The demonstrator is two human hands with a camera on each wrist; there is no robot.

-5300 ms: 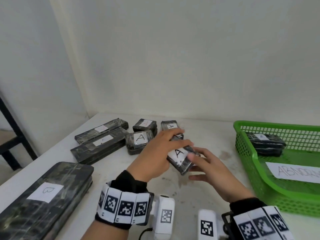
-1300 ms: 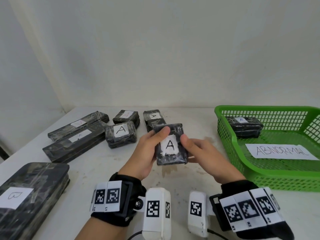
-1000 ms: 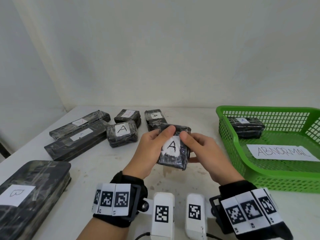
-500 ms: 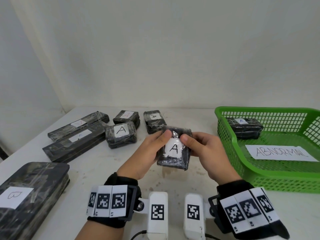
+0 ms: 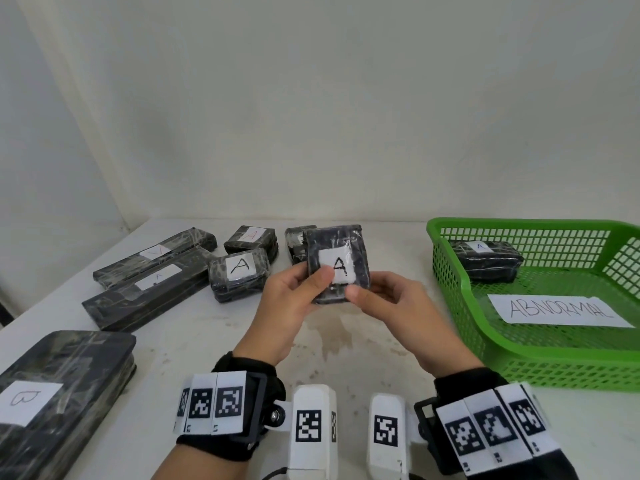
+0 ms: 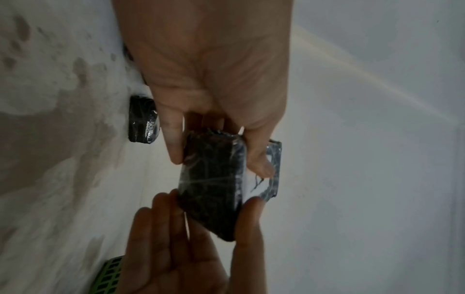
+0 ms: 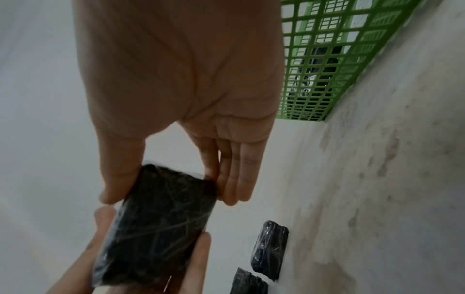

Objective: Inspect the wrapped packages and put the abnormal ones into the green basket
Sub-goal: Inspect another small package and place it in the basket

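Both hands hold one small wrapped package (image 5: 337, 263) up off the surface (image 5: 346, 341), label "A" facing the person. Left hand (image 5: 287, 306) pinches its left edge, thumb on the label; right hand (image 5: 391, 306) pinches the lower right corner, fingers behind. Green basket (image 5: 450, 271) sits just right of the right hand, one package (image 5: 481, 258) inside. More packages (image 5: 239, 271) lie left of the left hand.

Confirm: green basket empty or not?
Not empty. The green plastic mesh basket holds one black film-wrapped package and a white paper sign reading ABNORMAL.
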